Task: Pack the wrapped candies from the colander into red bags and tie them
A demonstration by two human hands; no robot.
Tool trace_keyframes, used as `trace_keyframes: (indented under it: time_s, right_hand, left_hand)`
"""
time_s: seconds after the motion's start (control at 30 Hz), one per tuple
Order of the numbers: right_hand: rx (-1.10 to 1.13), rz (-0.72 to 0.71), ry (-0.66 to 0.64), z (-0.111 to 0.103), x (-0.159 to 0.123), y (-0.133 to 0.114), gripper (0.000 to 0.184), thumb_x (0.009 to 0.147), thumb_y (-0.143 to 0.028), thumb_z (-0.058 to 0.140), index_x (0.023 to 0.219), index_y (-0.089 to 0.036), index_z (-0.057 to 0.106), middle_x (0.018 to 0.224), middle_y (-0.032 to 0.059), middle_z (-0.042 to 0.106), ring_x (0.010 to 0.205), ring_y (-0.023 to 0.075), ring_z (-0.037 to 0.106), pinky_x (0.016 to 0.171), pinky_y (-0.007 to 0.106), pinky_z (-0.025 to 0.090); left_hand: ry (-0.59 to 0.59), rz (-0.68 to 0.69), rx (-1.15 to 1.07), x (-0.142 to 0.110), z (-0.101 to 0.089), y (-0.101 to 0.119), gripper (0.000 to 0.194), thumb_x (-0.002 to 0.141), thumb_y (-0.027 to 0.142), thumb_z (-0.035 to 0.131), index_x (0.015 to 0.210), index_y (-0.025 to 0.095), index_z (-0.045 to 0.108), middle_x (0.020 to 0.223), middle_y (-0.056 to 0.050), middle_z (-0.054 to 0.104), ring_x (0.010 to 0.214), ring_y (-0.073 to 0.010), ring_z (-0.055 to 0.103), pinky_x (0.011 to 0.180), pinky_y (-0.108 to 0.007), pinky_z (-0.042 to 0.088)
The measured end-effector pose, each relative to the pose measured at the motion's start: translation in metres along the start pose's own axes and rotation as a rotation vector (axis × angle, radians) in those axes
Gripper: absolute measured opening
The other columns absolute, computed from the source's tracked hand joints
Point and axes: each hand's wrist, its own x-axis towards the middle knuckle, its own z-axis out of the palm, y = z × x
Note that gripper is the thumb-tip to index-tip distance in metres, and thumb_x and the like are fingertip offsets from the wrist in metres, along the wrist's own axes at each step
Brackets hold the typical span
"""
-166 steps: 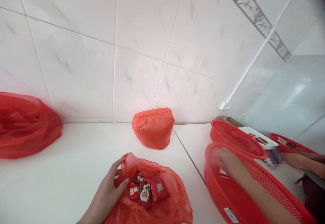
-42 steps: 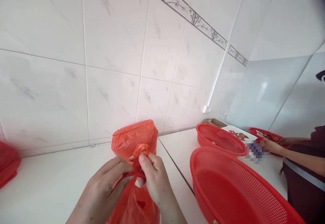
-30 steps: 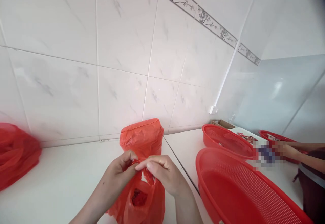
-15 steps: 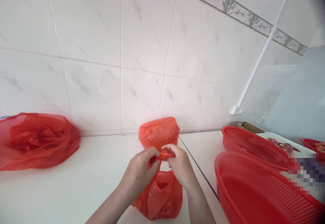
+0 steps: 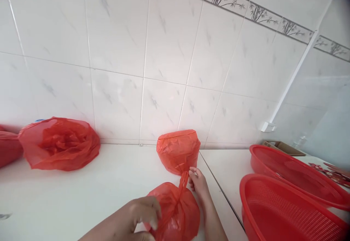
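A filled red plastic bag [image 5: 188, 215] sits on the white table in front of me, its top gathered into a twisted knot. One narrow handle loop stretches up from the knot to my right hand [image 5: 199, 183], whose curled fingers pinch its tip. Low on the bag's left side, my left hand [image 5: 143, 212] is bent and slightly blurred, thumb and fingers closing on the other handle end, which is partly hidden. Just behind stands a second red plastic bag [image 5: 177, 150], full and against the tiled wall.
At left lies a loose, wide-mouthed red bag [image 5: 64, 144], with another red bag [image 5: 9, 146] at the frame edge. Two red plastic baskets [image 5: 246, 182] fill the right side. Behind them are a cardboard box [image 5: 290, 149] and a wall socket [image 5: 268, 126].
My hands have moved apart from the bag's handles held together: the left went down and left, the right slightly down and right. The handles now form a knot. My view has shifted left.
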Motion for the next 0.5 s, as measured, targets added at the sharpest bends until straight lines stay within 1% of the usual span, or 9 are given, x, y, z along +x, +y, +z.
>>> trace_keyframes:
  time_s: [0.07,0.1,0.2,0.27,0.3,0.33,0.4,0.47,0.5]
  right_hand:
    - [0.029,0.011,0.02,-0.003,0.0,0.012,0.04,0.073,-0.047,0.057,0.101,-0.017,0.06,0.055,-0.0058,0.048,0.045,0.0102,0.041,0.044,0.022,0.03]
    - [0.039,0.005,0.036,-0.005,0.0,0.015,0.039,0.076,-0.05,0.054,0.097,-0.017,0.059,0.055,-0.0062,0.046,0.045,0.0093,0.038,0.043,0.022,0.028]
    - [0.06,-0.034,0.061,-0.01,-0.001,0.019,0.038,0.077,-0.055,0.052,0.082,-0.018,0.057,0.055,-0.0066,0.041,0.046,0.0084,0.033,0.044,0.022,0.026]
    - [0.067,-0.05,0.057,-0.012,-0.002,0.019,0.038,0.076,-0.056,0.053,0.079,-0.019,0.056,0.054,-0.0066,0.04,0.046,0.0086,0.033,0.045,0.022,0.026]
    - [0.07,-0.053,0.053,-0.012,-0.002,0.018,0.038,0.076,-0.056,0.054,0.078,-0.019,0.056,0.054,-0.0064,0.04,0.046,0.0087,0.033,0.045,0.022,0.026]
    - [0.071,-0.055,0.049,-0.013,-0.002,0.018,0.038,0.075,-0.056,0.055,0.077,-0.019,0.056,0.054,-0.0063,0.041,0.046,0.0087,0.034,0.045,0.022,0.027]
    - [0.075,-0.057,0.049,-0.014,-0.002,0.018,0.038,0.073,-0.056,0.057,0.078,-0.018,0.057,0.054,-0.006,0.042,0.046,0.0087,0.035,0.044,0.022,0.027]
    - [0.079,-0.058,0.055,-0.015,-0.002,0.019,0.041,0.07,-0.056,0.059,0.082,-0.018,0.059,0.054,-0.0058,0.045,0.046,0.0087,0.036,0.043,0.021,0.027]
    - [0.082,-0.058,0.058,-0.015,-0.001,0.02,0.042,0.069,-0.057,0.06,0.085,-0.017,0.06,0.054,-0.0057,0.046,0.045,0.0087,0.037,0.043,0.021,0.026]
  left_hand:
    - [0.081,-0.016,-0.126,0.001,0.003,-0.006,0.018,0.073,0.012,0.061,0.084,0.025,0.061,0.101,-0.002,0.062,0.088,-0.0177,0.059,0.079,-0.027,0.048]
    - [0.128,-0.029,-0.158,0.005,0.006,-0.011,0.028,0.073,0.016,0.065,0.099,0.028,0.062,0.116,-0.004,0.06,0.101,-0.0214,0.058,0.088,-0.031,0.047]
    - [0.217,-0.08,-0.067,0.028,0.026,-0.024,0.08,0.061,0.021,0.078,0.133,0.036,0.046,0.154,-0.005,0.029,0.137,-0.0318,0.03,0.107,-0.043,0.037]
    - [0.21,-0.092,0.081,0.044,0.041,-0.031,0.105,0.048,0.019,0.082,0.141,0.037,0.037,0.16,-0.005,0.014,0.142,-0.037,0.018,0.108,-0.049,0.034]
    - [0.185,-0.09,0.149,0.049,0.047,-0.034,0.107,0.045,0.016,0.082,0.141,0.038,0.038,0.16,-0.005,0.012,0.141,-0.039,0.021,0.106,-0.051,0.036]
    - [0.155,-0.089,0.193,0.053,0.051,-0.037,0.102,0.047,0.015,0.079,0.139,0.04,0.041,0.159,-0.004,0.017,0.137,-0.0393,0.03,0.103,-0.051,0.039]
    - [0.111,-0.087,0.196,0.051,0.052,-0.04,0.075,0.058,0.013,0.066,0.126,0.042,0.055,0.148,-0.002,0.044,0.119,-0.0333,0.054,0.093,-0.044,0.048]
    - [0.152,-0.089,0.142,0.04,0.041,-0.043,0.05,0.066,0.012,0.054,0.105,0.039,0.069,0.115,0.001,0.069,0.094,-0.0251,0.066,0.081,-0.035,0.051]
    - [0.211,-0.109,0.113,0.031,0.032,-0.044,0.041,0.067,0.013,0.05,0.092,0.037,0.072,0.096,0.002,0.073,0.084,-0.0225,0.067,0.076,-0.031,0.051]
